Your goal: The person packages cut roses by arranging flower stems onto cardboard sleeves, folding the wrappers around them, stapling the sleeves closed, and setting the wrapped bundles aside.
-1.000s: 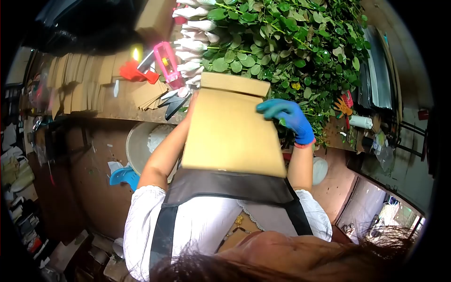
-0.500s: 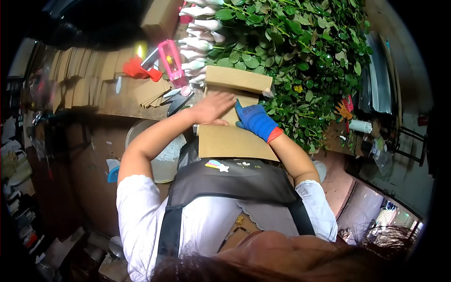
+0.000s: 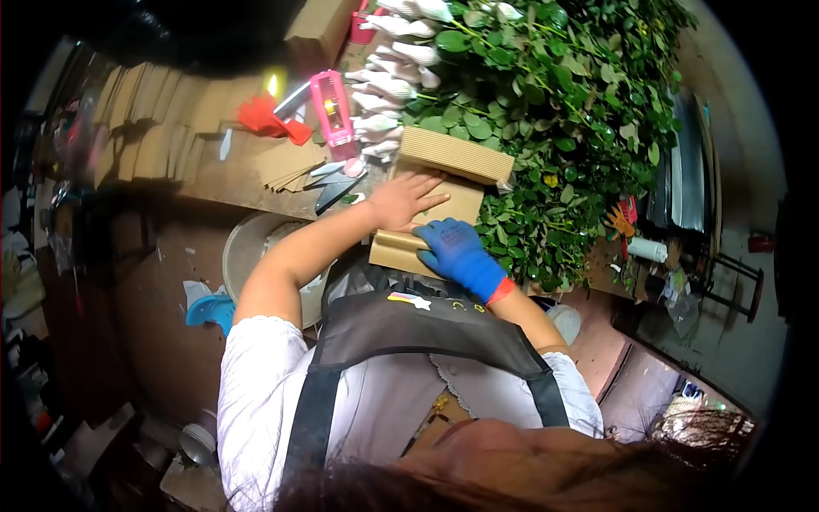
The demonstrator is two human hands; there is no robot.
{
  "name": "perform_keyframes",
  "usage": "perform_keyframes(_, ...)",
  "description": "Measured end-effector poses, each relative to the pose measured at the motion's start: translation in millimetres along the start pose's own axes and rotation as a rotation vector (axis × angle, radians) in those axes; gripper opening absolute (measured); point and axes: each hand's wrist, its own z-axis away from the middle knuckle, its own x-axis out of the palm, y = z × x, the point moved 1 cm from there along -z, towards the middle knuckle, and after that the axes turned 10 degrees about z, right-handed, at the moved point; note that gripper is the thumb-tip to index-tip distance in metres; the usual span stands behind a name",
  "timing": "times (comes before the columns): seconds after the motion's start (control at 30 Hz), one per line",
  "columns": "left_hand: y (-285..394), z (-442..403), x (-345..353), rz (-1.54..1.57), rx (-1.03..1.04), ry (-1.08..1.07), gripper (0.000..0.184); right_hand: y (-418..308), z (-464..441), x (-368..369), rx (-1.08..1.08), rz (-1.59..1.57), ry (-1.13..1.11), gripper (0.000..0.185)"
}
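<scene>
A brown cardboard sheet (image 3: 456, 203) lies at the table's front edge, its ribbed far flap (image 3: 456, 156) standing up and its near part bent down toward my apron. My bare left hand (image 3: 408, 200) presses flat on the sheet with its fingers spread. My right hand (image 3: 452, 246), in a blue glove with a red cuff, rests on the near fold, fingers stretched out. Beyond the flap lie flower heads in white sleeves (image 3: 384, 85) and their leafy green stems (image 3: 546, 111).
Left of the flowers are a pink tape dispenser (image 3: 333, 111), black scissors (image 3: 339, 189), a red item (image 3: 271, 118) and stacked cardboard pieces (image 3: 153, 107). An orange glove (image 3: 620, 222) and a white roll (image 3: 647, 249) lie at the right.
The cardboard has come down from in front of my body onto the table, and its near part is now bent. Both hands have moved onto it, my right hand shifting nearer my apron.
</scene>
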Motion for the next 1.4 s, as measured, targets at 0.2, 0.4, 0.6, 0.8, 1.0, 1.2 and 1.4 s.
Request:
perform_keyframes(0.2, -4.4, 0.0, 31.9, -0.113, 0.025, 0.192, 0.067, -45.0, -123.0, -41.9, -0.324, -0.241, 0.584, 0.041)
perform_keyframes(0.4, -6.6, -1.0, 18.4, 0.225, -0.007, 0.167, 0.060, -97.5, -307.1, 30.5, -0.292, 0.342, 0.496, 0.035)
perform_keyframes(0.6, -7.5, 2.9, 22.5, 0.172, 0.065, 0.286, 0.058, -120.6, -314.4, 33.8, -0.302, 0.452, 0.315, 0.015)
perform_keyframes(0.8, -16.9, -3.0, 46.1, 0.251, 0.053, 0.300, 0.056, -93.5, -283.0, 15.1, -0.352, 0.378, 0.368, 0.011)
perform_keyframes(1.0, -21.6, 3.9, 42.5, 0.436, 0.001, 0.215, 0.055, -16.1, -120.5, -46.0, -0.146, -0.594, 0.439, 0.034)
perform_keyframes(1.2, -11.0, 4.1, 15.6, 0.218, 0.035, 0.204, 0.059, 52.0, -22.5, 0.1, 0.437, -1.192, -0.165, 0.039)
perform_keyframes(1.4, -10.5, 19.3, -5.6, 0.260, -0.062, 0.114, 0.061, 81.0, -43.2, 19.5, 0.427, -1.021, -0.378, 0.043)
